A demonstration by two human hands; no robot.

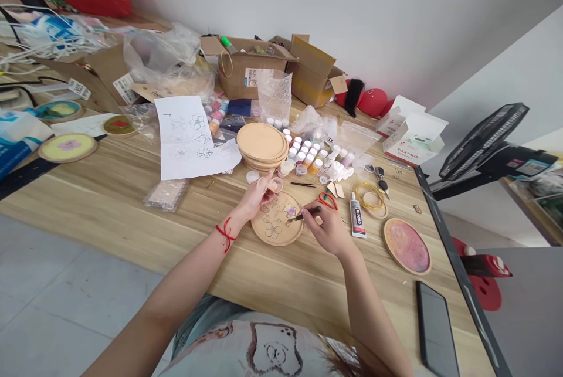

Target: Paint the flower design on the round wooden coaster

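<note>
Left hand point(257, 196): curled, finger and thumb pinching a small round translucent pot point(274, 185) above the disc's upper edge.
Right hand point(323, 229): fingers closed on a thin dark-handled paintbrush point(303, 216).
Brush: its long axis pointed left from the right hand, tip just by a lilac painted flower point(290, 210).
Disc: a round pale wooden disc point(285, 234) lay between both hands, on the tabletop.

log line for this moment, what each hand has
left hand: small pot | right hand: brush | below: wooden plate with drawn flowers
</note>
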